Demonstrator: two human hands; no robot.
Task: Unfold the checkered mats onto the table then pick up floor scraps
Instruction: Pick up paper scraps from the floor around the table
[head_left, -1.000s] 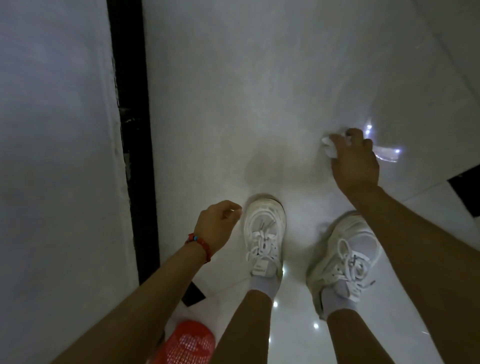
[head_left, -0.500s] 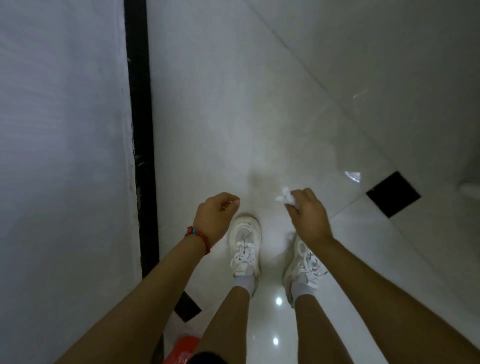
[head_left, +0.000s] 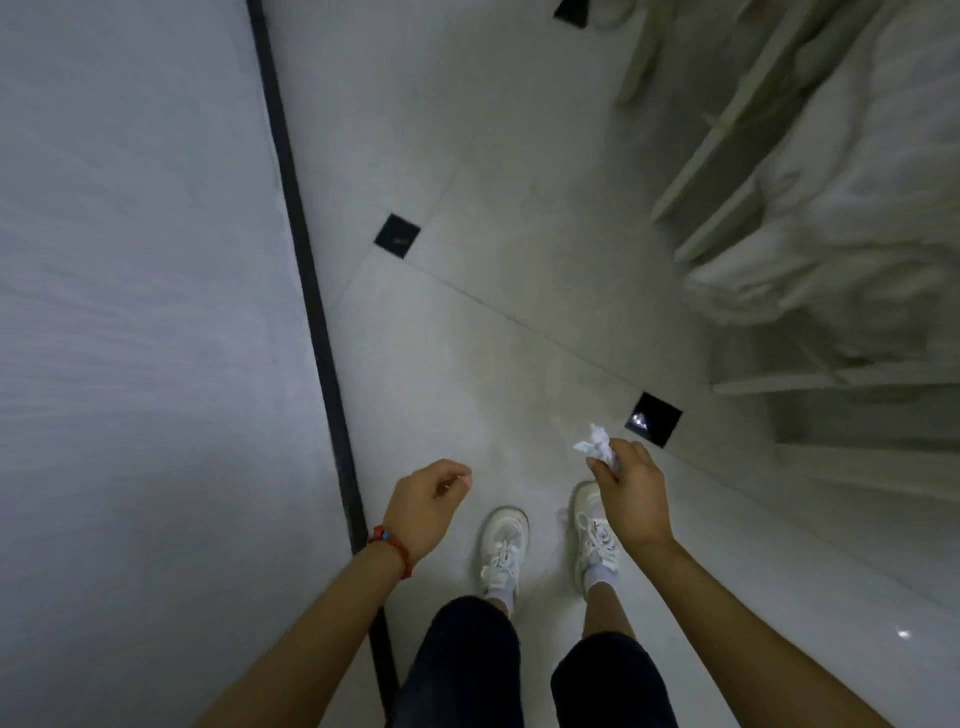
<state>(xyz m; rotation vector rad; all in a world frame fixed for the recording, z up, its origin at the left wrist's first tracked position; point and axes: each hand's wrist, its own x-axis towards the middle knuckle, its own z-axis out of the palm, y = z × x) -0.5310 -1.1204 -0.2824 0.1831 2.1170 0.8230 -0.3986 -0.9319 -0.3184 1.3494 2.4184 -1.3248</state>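
My right hand (head_left: 631, 491) pinches a crumpled white paper scrap (head_left: 596, 443) well above the floor, over my right shoe. My left hand (head_left: 426, 506), with a red bead bracelet on its wrist, hangs beside it with fingers curled loosely and holds nothing that I can see. Neither checkered mats nor a table top show in this view.
I stand on glossy white floor tiles (head_left: 467, 322) with small black inset squares (head_left: 653, 419). A white wall (head_left: 130, 312) with a black base strip (head_left: 317, 322) runs along the left. Pale wooden furniture legs and rails draped with white cloth (head_left: 841, 218) fill the upper right.
My right hand took the white scrap off the floor and lifted it as I rose from a crouch. The view now takes in more floor and the furniture at the right.
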